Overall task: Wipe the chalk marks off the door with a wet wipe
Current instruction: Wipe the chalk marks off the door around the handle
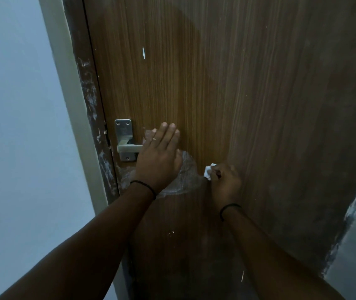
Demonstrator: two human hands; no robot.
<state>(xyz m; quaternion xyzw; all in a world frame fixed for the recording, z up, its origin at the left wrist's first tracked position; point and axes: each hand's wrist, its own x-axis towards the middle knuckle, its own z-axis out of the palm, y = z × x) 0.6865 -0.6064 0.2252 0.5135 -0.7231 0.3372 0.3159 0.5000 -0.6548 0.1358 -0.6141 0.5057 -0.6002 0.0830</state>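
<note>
Wooden door, brown with vertical grain, filled most of the view; a pale wall and a light door frame stood at its left, the dark jamb beside it scuffed with whitish smears. Chalk marks formed a hazy, whitish rounded patch on the door just right of and below the handle, partly hidden by the left forearm; a smaller smudge showed beside the left fingertips. A short white streak lay higher up on the door. Left hand lay flat against the door, fingers straight and close together, its edge next to the metal lever handle and plate; whether it touched the lever could not be told. Right hand was curled, fingers pinching a crumpled white wet wipe, which was held against the door at the right margin of the chalk patch. Each wrist carried a thin black band
</note>
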